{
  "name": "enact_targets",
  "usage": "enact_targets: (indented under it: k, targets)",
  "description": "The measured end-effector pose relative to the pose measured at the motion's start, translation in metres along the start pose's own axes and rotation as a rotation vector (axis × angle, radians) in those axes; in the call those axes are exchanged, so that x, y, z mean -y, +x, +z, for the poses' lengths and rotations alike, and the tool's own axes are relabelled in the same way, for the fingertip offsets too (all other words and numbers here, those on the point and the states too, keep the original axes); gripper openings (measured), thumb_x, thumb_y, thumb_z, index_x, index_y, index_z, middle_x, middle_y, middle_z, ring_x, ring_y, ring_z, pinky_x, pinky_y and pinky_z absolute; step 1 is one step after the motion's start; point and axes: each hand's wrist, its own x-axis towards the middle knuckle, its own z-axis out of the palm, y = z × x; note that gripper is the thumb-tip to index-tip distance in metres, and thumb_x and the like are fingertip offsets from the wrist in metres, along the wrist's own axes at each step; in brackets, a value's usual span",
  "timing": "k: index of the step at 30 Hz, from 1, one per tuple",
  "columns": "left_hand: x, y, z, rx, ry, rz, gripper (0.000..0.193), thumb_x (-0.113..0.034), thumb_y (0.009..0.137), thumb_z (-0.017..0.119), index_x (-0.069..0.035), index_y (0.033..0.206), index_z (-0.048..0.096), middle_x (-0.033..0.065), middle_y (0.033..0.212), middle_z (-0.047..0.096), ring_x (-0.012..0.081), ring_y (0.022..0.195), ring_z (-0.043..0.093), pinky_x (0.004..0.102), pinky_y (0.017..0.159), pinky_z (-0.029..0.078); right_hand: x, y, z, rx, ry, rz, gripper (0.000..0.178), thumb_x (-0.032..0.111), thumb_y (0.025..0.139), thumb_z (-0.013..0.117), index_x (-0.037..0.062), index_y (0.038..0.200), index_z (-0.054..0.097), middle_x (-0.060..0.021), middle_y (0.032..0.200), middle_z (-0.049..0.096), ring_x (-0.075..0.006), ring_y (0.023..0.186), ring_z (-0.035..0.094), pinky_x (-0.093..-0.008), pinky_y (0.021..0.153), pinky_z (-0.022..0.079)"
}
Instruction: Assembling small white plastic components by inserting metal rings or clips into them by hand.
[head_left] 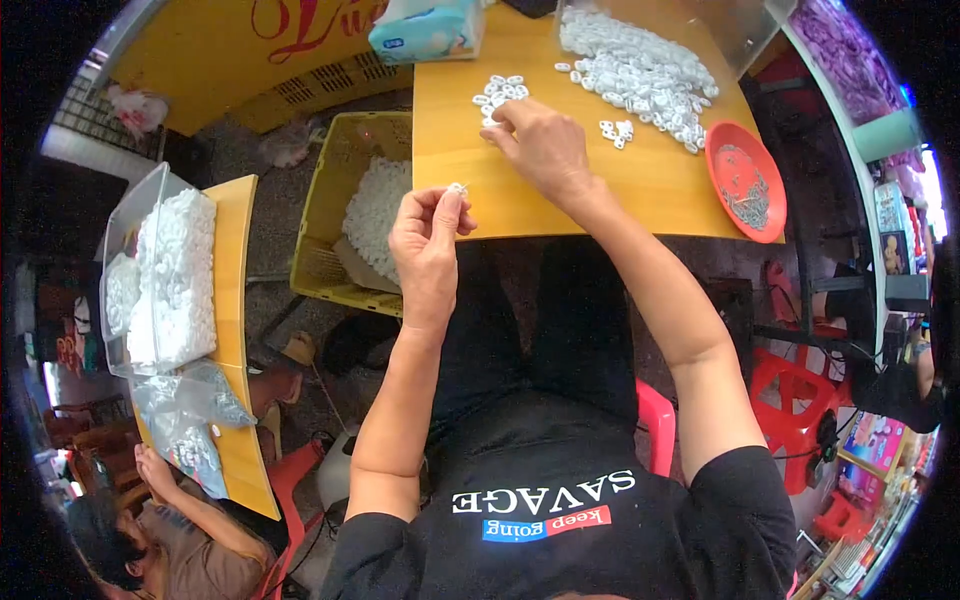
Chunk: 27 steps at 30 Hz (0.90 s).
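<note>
My left hand (428, 235) is raised just in front of the table's near edge. Its thumb and forefinger pinch a small white plastic piece (457, 188) with a thin metal bit showing at it. Over the tabletop, my right hand (545, 145) reaches to a little heap of white oval two-holed pieces (500, 88), with one piece between its thumb and forefinger. A few smaller white pieces (617, 132) lie right of that hand. Farther right, an orange-red dish (765, 185) holds many small metal parts.
A large white pile (640, 75) spills from a clear bin at the back. A tissue pack (425, 35) lies at the back left. Left of the yellow table (450, 150) stands a yellow crate (325, 190) of white parts. Another person (200, 540) sits at a side table (232, 300) with a clear box.
</note>
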Motion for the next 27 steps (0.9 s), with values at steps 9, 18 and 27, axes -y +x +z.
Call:
enact_targets:
  k: [9, 18, 27]
  targets:
    - [0.003, -0.001, -0.006, 0.004, 0.001, -0.031, 0.012, -0.013, 0.097, 0.060, -0.001, 0.099, 0.060, 0.0033, 0.086, 0.064, 0.0088, 0.071, 0.059, 0.0227, 0.068, 0.048, -0.004, -0.010, 0.009, -0.071, 0.206, -0.088, 0.024, 0.016, 0.089, 0.067, 0.0076, 0.111, 0.068, -0.0094, 0.091, 0.069, -0.0216, 0.074, 0.066, -0.0325, 0.066, 0.053]
    - [0.000, -0.007, 0.030, 0.246, -0.119, 0.169, 0.010, -0.007, 0.098, 0.055, -0.001, 0.105, 0.059, 0.0174, 0.128, 0.058, 0.0206, 0.111, 0.059, 0.0312, 0.094, 0.047, 0.019, -0.053, -0.065, 0.238, 1.220, 0.430, 0.031, 0.017, 0.095, 0.063, 0.0017, 0.121, 0.065, -0.0028, 0.092, 0.065, -0.0070, 0.070, 0.059, -0.0218, 0.065, 0.052]
    - [-0.003, -0.022, 0.047, 0.336, -0.078, 0.136, 0.009, -0.006, 0.097, 0.057, -0.002, 0.104, 0.060, 0.0173, 0.128, 0.059, 0.0212, 0.114, 0.058, 0.0333, 0.098, 0.046, 0.012, -0.077, -0.086, 0.139, 1.035, 0.194, 0.029, 0.010, 0.096, 0.061, -0.0013, 0.122, 0.063, -0.0059, 0.091, 0.064, -0.0109, 0.074, 0.062, -0.0245, 0.070, 0.053]
